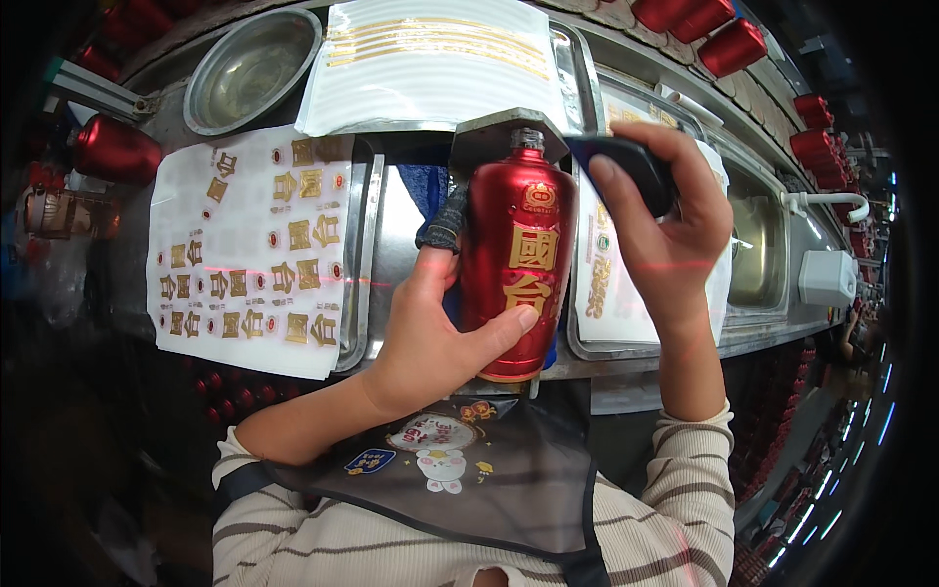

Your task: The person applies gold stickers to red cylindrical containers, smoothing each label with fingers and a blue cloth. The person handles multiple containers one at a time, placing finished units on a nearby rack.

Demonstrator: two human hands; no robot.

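Big decal sheet [201,240] lies left of the left hand [425,338], so mind that elbow. Red bottle [504,210] sits between the hands; left's gripping its lower body, keep it from rolling. Right hand [680,230] grips a dark, scraper-like tool [641,176], seemingly off the bottle. I'd go light over those gold characters [533,248].

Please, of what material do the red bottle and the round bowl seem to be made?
Red bottle: probably glass with a glossy metallic coating, judging by its bright highlights; ceramic is possible.
Round bowl: likely stainless steel, its grey wall reflecting light like metal.
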